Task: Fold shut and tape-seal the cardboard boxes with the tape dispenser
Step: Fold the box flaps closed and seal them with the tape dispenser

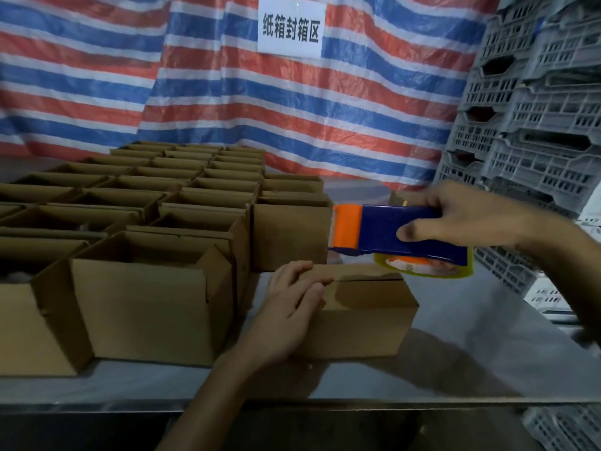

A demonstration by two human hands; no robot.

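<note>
- A woven striped tarp (227, 102) in red, blue and white is hanging slack and creased behind everything.
- The tabletop (455, 353) is showing as smooth grey metal, throwing back a dull sheen.
- Grey plastic crates (536, 125) with slotted walls are standing stacked on the right.
- Rows of open boxes (146, 304) are filling the left side, their flaps standing up. They are plain brown corrugated card with square edges.
- The closed box (367, 317) is sitting just right of them, near the front edge, with its flaps meeting in a seam along the top. We are judging it light and fairly stiff, though its flaps are likely springing up unless pressed. It is best held down from the top, to one side of the seam.
- The tape dispenser (400, 229), hard blue plastic with an orange nose, is hovering over the box's far right edge. Whether it is touching we cannot tell. It is looking rigid and easy to grasp around the body.
- Our right hand (465, 216) is wrapping that body, thumb lying on the near side and fingers curling over the top.
- Our left hand (289, 307) is pressing the box's left end, fingers lying close together across the top.
- The clear tape roll (422, 268) is hanging glossy underneath the dispenser.
</note>
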